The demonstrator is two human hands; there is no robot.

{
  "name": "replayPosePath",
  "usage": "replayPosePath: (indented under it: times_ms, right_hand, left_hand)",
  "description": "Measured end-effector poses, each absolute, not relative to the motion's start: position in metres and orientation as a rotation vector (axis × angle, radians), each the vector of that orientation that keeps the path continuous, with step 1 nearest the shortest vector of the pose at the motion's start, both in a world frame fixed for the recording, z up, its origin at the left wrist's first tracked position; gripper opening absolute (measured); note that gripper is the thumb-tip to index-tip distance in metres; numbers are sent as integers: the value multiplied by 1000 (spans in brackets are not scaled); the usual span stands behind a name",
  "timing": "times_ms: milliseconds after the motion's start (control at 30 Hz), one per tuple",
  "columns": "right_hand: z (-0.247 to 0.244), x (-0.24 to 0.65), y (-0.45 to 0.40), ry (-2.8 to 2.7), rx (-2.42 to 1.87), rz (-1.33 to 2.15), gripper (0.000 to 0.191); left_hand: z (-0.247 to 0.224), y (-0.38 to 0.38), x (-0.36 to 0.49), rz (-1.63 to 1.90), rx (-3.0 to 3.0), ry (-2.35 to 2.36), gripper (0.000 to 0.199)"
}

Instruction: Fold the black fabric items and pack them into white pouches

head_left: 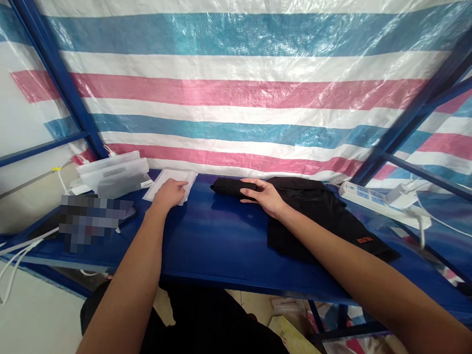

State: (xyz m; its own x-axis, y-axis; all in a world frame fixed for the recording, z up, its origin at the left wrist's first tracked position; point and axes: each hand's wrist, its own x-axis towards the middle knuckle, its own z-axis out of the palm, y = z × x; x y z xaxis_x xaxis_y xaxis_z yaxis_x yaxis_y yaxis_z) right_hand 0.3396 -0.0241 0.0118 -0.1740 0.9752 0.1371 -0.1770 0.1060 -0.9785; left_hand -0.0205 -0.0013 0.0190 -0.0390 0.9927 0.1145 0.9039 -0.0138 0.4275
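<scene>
My left hand (172,192) rests on a thin stack of translucent white plastic bags (162,181), its fingers closed at the top bag; the fingertips are partly hidden. My right hand (264,195) grips the right end of a tightly rolled black garment (229,187), thumb below and fingers over the top. The roll lies lengthwise on the blue table (217,241). Just right of it, partly under my right forearm, a black garment (297,234) is spread flat, with small orange lettering near its right corner.
At the left stand white translucent pouches (116,175) beside a pixelated dark item (91,222) and white cables (16,262). A white power strip (376,200) with plugs lies at the right. Blue metal posts (428,100) frame a striped tarp (243,89). Below is a yellow box (299,348).
</scene>
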Motion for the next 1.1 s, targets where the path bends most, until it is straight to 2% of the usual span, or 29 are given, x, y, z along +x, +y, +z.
replayPosePath:
  times_ms: [767,867,1033,1100]
  right_hand:
    - [11,339,-23,-1265,-894,1322,54]
    - [11,340,-23,-1263,-891,1320,54]
    - [13,337,-25,-1279,-875,1318,56]
    - [17,333,-28,-1296,-838,1309,56]
  left_hand:
    - [17,-1,-15,700,2081,2152,37]
    - [18,-1,-14,928,2177,2156,38]
    - [25,-7,-7,1470,2187,2143,16]
    - [28,-11,-1,1538,2204,2102,22]
